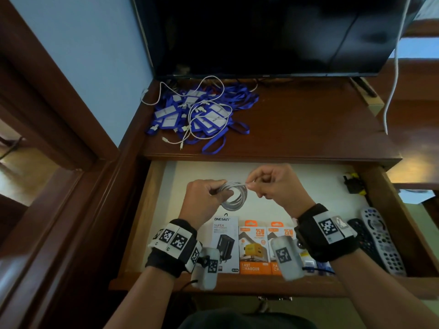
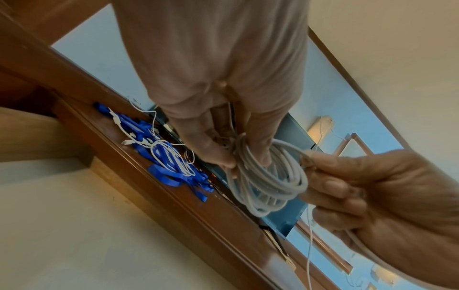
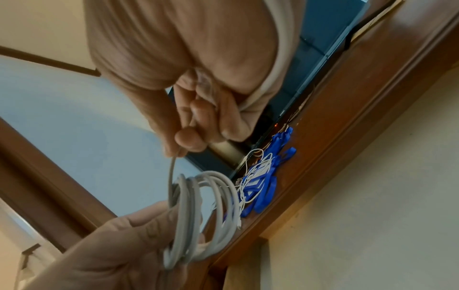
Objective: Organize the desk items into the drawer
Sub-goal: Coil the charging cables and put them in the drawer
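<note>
- A coiled grey cable is held over the open drawer, between the two hands and clear of the drawer floor.
- The coil is gripped by the left hand, whose fingers are curled round one side of the bundled loops; in the left wrist view the cable is seen clamped between thumb and fingers.
- The free end of the cable is pinched by the right hand between thumb and forefinger, just beside the top of the coil; the remaining fingers are curled in.
- In the right wrist view a single strand is seen running from the pinching fingertips down to the coil, with the loops hanging below the left hand's grip.
- Nearer the person than the grip, three charger boxes are laid side by side on the drawer floor.
- To the right of the grip, two remote controls lie along the drawer's right wall.
- Beyond the grip, on the desk top, a heap of blue lanyards with badge holders is tangled with thin white cables, under a dark screen.
</note>
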Demonstrator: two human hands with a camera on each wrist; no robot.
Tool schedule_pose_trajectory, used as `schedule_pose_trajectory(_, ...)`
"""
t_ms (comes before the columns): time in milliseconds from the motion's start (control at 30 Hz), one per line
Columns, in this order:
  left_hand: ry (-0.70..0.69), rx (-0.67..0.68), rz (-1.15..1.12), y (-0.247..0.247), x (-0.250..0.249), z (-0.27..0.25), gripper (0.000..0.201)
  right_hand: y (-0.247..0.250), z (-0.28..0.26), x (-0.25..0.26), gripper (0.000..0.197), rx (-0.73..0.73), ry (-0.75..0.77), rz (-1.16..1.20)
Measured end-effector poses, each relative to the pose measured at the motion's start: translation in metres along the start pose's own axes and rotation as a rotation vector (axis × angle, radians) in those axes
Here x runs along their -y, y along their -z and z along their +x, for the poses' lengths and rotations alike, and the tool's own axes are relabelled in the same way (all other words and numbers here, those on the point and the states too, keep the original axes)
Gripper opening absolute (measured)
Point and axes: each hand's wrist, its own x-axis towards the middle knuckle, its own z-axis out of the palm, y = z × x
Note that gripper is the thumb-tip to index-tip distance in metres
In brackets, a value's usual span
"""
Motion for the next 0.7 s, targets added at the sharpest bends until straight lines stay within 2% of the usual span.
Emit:
schedule_pose_trajectory(133,0.036,0.059,0.049,0.005,0.001,-0.001,0.012,-0.003,0.001,-0.009,0.014,-0.021,-0.001,-0.076)
schedule_pose_trajectory(233,0.017,0.124,0.053,0.007,0.001,-0.001,0.011,-0.005,-0.001,-0.017,0.014,0.0,0.045,-0.211)
schedule_pose_trajectory(367,-0.001,0.148,0.068,0.004,-0.002,0.0,0.014,-0.007,-0.001,-0.025,0.014,-0.036,0.091,-0.386)
schedule_pose_trajectory(700,0.074,0.131,-0.113,-0.005,-0.006,-0.004,0.013,-0.021,0.0,-0.036,0.018,-0.199,0.044,-0.175)
